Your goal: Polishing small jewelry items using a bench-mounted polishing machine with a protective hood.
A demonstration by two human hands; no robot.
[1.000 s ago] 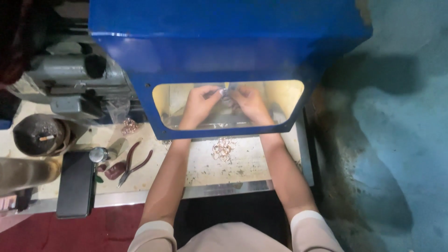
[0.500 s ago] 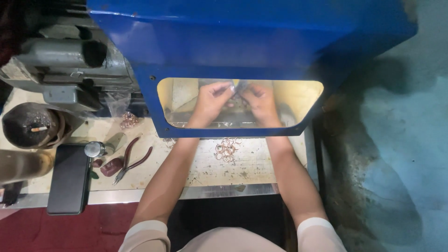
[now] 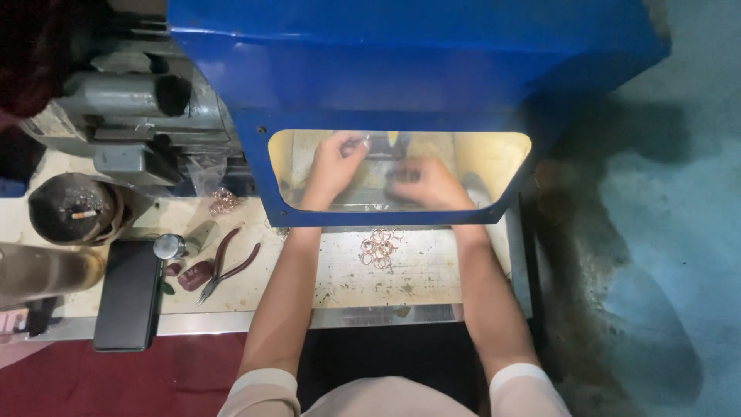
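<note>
Pliers (image 3: 228,262), a black phone (image 3: 127,295) and copper rings (image 3: 380,245) lie on the bench.

Warm yellow light glows inside the blue machine's window (image 3: 400,170), where both hands look soft and blurred. The bench is evenly lit; the floor at right lies in dim shadow.

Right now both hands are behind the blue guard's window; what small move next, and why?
Probably bring the right hand back out to the pile of small copper rings on the bench in front of the blue guard. Both it and the left hand sit close together at the dark fixture inside, and what their fingers hold is too blurred to tell.
</note>
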